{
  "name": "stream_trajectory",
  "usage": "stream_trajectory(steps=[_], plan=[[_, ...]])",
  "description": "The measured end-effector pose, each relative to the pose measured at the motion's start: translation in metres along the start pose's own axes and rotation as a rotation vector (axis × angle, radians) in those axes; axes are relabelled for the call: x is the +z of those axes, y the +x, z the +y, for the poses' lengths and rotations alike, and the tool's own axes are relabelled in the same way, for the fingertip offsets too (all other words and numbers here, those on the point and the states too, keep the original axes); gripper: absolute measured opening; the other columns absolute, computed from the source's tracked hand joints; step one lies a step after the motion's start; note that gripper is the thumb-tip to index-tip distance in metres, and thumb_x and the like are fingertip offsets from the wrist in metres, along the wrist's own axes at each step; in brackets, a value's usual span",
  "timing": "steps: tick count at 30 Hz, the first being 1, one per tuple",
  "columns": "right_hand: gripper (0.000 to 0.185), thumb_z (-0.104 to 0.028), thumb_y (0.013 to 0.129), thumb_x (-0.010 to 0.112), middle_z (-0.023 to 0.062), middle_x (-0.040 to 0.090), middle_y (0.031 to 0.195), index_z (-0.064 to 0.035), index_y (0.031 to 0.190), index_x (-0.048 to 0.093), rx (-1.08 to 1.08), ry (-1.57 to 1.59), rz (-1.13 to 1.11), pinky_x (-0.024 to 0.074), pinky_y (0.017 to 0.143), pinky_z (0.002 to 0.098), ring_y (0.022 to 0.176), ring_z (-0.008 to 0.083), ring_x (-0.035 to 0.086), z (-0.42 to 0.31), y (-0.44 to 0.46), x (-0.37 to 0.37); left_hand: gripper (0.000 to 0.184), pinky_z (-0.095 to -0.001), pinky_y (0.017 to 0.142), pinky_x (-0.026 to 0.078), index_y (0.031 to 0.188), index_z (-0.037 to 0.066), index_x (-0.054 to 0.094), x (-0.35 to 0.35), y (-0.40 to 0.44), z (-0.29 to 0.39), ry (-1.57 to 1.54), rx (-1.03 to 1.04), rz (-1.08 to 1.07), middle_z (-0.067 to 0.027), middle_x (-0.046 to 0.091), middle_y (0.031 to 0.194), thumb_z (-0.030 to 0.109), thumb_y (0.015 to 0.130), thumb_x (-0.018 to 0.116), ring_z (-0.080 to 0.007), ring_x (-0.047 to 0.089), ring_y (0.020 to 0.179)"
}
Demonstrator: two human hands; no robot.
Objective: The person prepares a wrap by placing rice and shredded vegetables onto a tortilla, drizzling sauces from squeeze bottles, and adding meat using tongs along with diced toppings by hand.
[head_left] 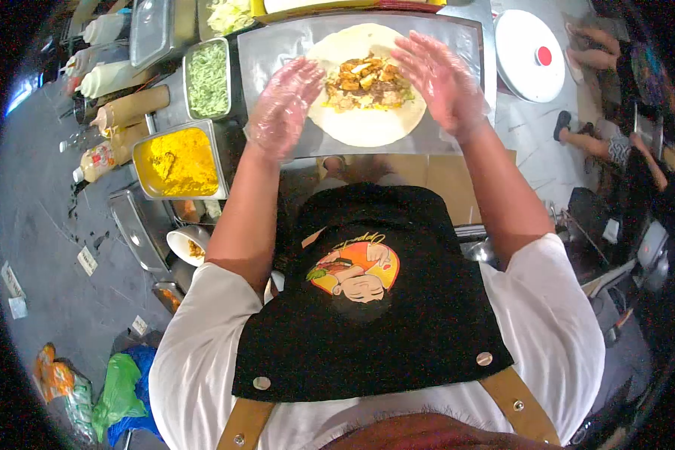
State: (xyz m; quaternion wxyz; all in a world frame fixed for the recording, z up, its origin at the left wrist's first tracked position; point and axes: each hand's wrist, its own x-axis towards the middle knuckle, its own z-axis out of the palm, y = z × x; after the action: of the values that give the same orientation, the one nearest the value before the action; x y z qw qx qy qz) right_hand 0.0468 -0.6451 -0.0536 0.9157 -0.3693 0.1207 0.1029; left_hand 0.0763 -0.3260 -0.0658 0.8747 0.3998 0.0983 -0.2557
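Observation:
A large round tortilla (334,129) lies flat on a grey metal work surface (266,49). Chopped browned meat (364,73) and other filling are heaped across its middle. My left hand (287,101), in a clear plastic glove, is at the tortilla's left edge with fingers stretched out. On the opposite side my right hand (444,86), gloved likewise, has its fingers extended over the right edge. Both hands are open and appear to hold nothing. Whether the fingertips touch the tortilla I cannot tell.
Left of the surface stand a tray of shredded greens (208,79), a pan of yellow food (178,161) and several squeeze bottles (131,107). A white bowl (186,246) sits nearer me. On the right is a white lid (530,56) with a red knob. Other people appear at far right.

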Motion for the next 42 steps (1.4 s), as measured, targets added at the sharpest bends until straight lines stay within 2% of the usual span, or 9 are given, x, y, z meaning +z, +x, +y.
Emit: stream_trajectory(steps=[9,15,21,25,28,31,37,40,42], plan=[[0.046,-0.025,0.1,0.072,0.019,0.071,0.126,0.0018,0.135,0.06,0.094,-0.17,0.12,0.0563,0.101,0.0409,0.113,0.0297,0.072,-0.002,-0.037,-0.001,0.036,-0.0382,0.106,0.054,0.128,0.003,0.065,-0.003,0.002,-0.012,0.766,0.342,0.005,-0.0144,0.068,0.132,0.003,0.094,0.078,-0.0254,0.069,0.118],[0.033,-0.018,0.1,0.074,0.0101,0.072,0.119,-0.0005,0.127,0.066,0.139,-0.691,0.362,0.0565,0.094,0.0337,0.105,0.0177,0.072,0.004,-0.057,-0.033,0.051,-0.0375,0.096,0.057,0.132,0.001,0.065,0.023,-0.021,0.004,1.42,-0.009,0.444,-0.0153,0.072,0.121,0.018,0.087,0.082,-0.0242,0.072,0.11],[0.044,-0.019,0.099,0.073,0.0103,0.07,0.134,-0.0012,0.137,0.063,0.159,-1.14,0.493,0.0563,0.094,0.0331,0.113,0.0189,0.069,0.026,-0.068,-0.05,0.055,-0.038,0.096,0.056,0.137,-0.001,0.063,-0.012,-0.015,-0.022,1.297,-0.004,0.443,-0.0146,0.072,0.122,0.02,0.089,0.08,-0.0229,0.07,0.113],[0.054,-0.02,0.094,0.075,0.0113,0.068,0.138,-0.0025,0.142,0.061,0.198,-0.983,0.568,0.0573,0.089,0.034,0.111,0.0194,0.069,0.039,-0.054,-0.047,0.053,-0.0357,0.083,0.056,0.135,-0.004,0.062,0.003,-0.012,-0.012,0.846,-0.21,0.51,-0.0085,0.072,0.112,0.021,0.091,0.08,-0.0193,0.069,0.098],[0.056,-0.026,0.089,0.075,0.0144,0.076,0.125,-0.0058,0.14,0.064,0.218,-0.879,0.627,0.0549,0.101,0.0401,0.113,0.0275,0.073,0.043,-0.043,-0.038,0.044,-0.0347,0.074,0.053,0.125,-0.002,0.067,-0.006,-0.005,-0.015,0.835,-0.221,0.448,-0.0041,0.072,0.097,0.023,0.092,0.08,-0.0177,0.065,0.082],[0.052,-0.026,0.086,0.075,0.0161,0.078,0.113,-0.0049,0.133,0.066,0.383,-0.911,0.63,0.0572,0.094,0.0421,0.103,0.0295,0.074,0.04,-0.027,-0.038,0.031,-0.0349,0.073,0.053,0.111,0.002,0.071,-0.012,0.003,-0.015,1.237,-0.254,0.381,-0.0019,0.071,0.086,0.025,0.093,0.081,-0.0169,0.064,0.076],[0.049,-0.028,0.087,0.076,0.0147,0.077,0.116,-0.0052,0.129,0.065,0.308,-1.429,0.563,0.0559,0.098,0.0408,0.11,0.0283,0.073,0.021,-0.029,-0.016,0.02,-0.0345,0.08,0.056,0.096,0.005,0.069,0.012,-0.011,-0.024,1.416,0.046,0.306,-0.0088,0.073,0.091,0.022,0.091,0.079,-0.0208,0.07,0.08],[0.051,-0.03,0.087,0.074,0.0162,0.077,0.118,-0.0061,0.132,0.065,0.286,-1.385,0.598,0.0548,0.101,0.0419,0.114,0.0302,0.073,0.03,-0.028,-0.019,0.019,-0.0369,0.081,0.057,0.094,0.005,0.067,0.017,-0.012,-0.045,1.078,0.148,0.283,-0.0112,0.072,0.094,0.017,0.089,0.08,-0.0237,0.07,0.084],[0.05,-0.027,0.085,0.075,0.0198,0.077,0.117,-0.0052,0.129,0.066,0.27,-1.319,0.646,0.0559,0.1,0.0436,0.112,0.0336,0.074,0.033,-0.025,-0.023,0.015,-0.0342,0.082,0.058,0.098,0.005,0.067,0.017,-0.009,-0.047,1.311,0.313,0.188,-0.0109,0.07,0.104,0.011,0.092,0.079,-0.0202,0.07,0.086]])
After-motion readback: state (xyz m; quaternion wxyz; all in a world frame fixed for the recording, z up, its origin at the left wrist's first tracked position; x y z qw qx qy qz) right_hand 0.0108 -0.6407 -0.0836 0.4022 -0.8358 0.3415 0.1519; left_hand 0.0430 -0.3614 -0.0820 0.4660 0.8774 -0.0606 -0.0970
